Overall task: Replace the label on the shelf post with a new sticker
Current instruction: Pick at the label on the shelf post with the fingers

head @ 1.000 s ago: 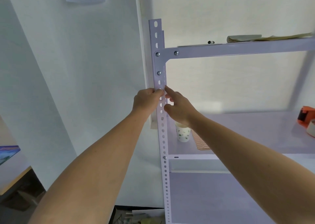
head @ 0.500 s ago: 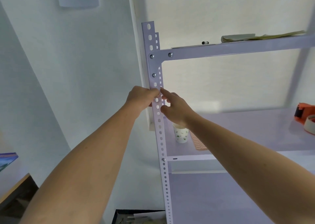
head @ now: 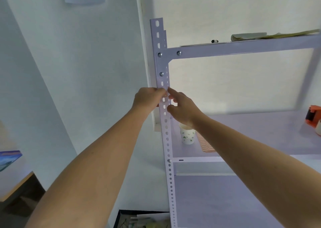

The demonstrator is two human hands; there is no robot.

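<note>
1. Shelf unit [head: 251,134]: pale metal with two boards in view. I stand at its front left corner.
2. Shelf post [head: 169,175]: upright and punched with holes, bolted to the top rail. Both my hands meet on it just below the lowest of the three upper bolts.
3. Black box [head: 119,218]: on the floor left of the post's foot. It is open-topped and holds a muddle of items I cannot identify.
4. Left hand [head: 147,98]: its fingers curl round the post's left edge and grip it, with the tips on the front face.
5. Right hand [head: 183,109]: my forefinger is straight and presses the post's front face. My thumb touches the post lower down.
6. Label: it lies under or between my fingertips on the post, and I cannot tell it apart from the pale metal.
7. Tape dispenser [head: 314,115]: orange, at the far right of the middle board.
8. Paper cup [head: 188,136]: upright on the middle board just behind the post. My right wrist hides its mouth, so I cannot see the contents.
9. Sticker sheet [head: 205,143]: pinkish, lying flat just beside the cup.
10. Marker [head: 214,41]: lying on the top board.
</note>
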